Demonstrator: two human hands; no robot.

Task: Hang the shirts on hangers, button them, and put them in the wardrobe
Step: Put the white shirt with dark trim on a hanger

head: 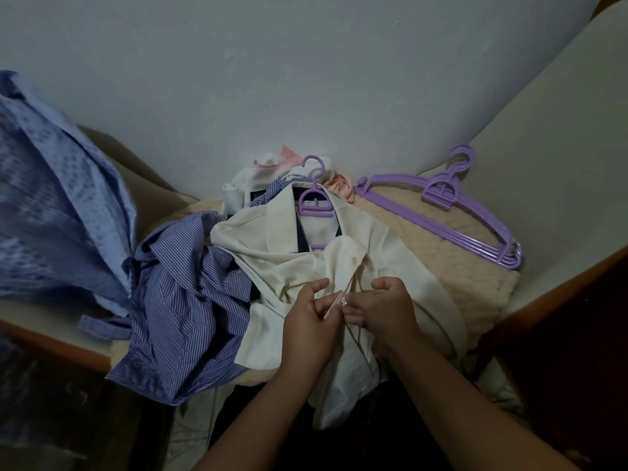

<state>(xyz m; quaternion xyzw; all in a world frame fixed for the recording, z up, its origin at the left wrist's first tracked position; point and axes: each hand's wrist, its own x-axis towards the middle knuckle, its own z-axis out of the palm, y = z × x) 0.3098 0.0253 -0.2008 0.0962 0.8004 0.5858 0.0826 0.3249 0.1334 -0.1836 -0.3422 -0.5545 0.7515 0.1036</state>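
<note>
A: Largest first. What carries everything?

B: A bed (458, 266) with a beige quilted cover, pushed against a pale wall (306, 79), wooden frame at both lower edges.

A: Garments, by size?

B: Light blue patterned shirt (61, 205), far left, blurred, draped high. Next the cream shirt (282, 253), centre of the bed, lying front-up on a purple hanger (314, 202); the hook sticks out above the collar, and the collar is open. To its left, touching it, a crumpled blue striped shirt (183, 300). Behind the collar, against the wall, a small heap of white and pink clothes (272, 171).

A: Spare hangers?

B: A stack of purple hangers (441, 212) lies flat on the cover, right of the cream shirt, apart from it, hooks toward the wall.

A: Hands?

B: Both on the cream shirt's front placket, below the collar. Left hand (306, 321): grip pinching the left edge of the placket between thumb and fingers. Right hand (384, 307): fingers curled, grip pinching the opposite edge. The two edges meet between the fingertips.

A: Button visible?

B: One button (353, 260) above the hands, near the collar, looks done up. Whatever sits between the fingertips is too small to tell.
</note>
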